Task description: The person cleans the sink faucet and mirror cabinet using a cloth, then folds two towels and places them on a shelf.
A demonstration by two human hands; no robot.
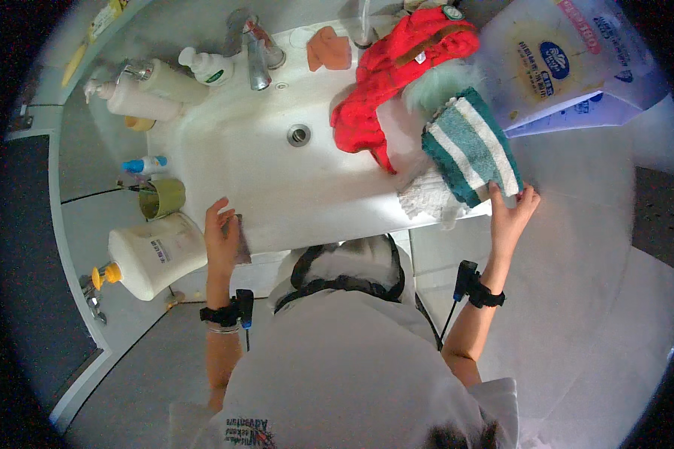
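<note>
- Towel (pixel 464 150), striped green and white: at the right end of the basin (pixel 240 150).
- Right hand (pixel 508 213): pinching its near edge; slack grip could let it slip off.
- Left hand (pixel 219 236): half-curled, near edge; cannot tell if holding anything.

- My right hand (pixel 511 213) holds a striped cloth (pixel 468 146), rough and matt.
- Sink (pixel 240 161): smooth, glossy.
- Toward its right edge: matt red cloth (pixel 393 75).
- Far edge: shiny metal faucet (pixel 257 63).
- Near-left corner: smooth plastic bottle (pixel 153 258).
</note>
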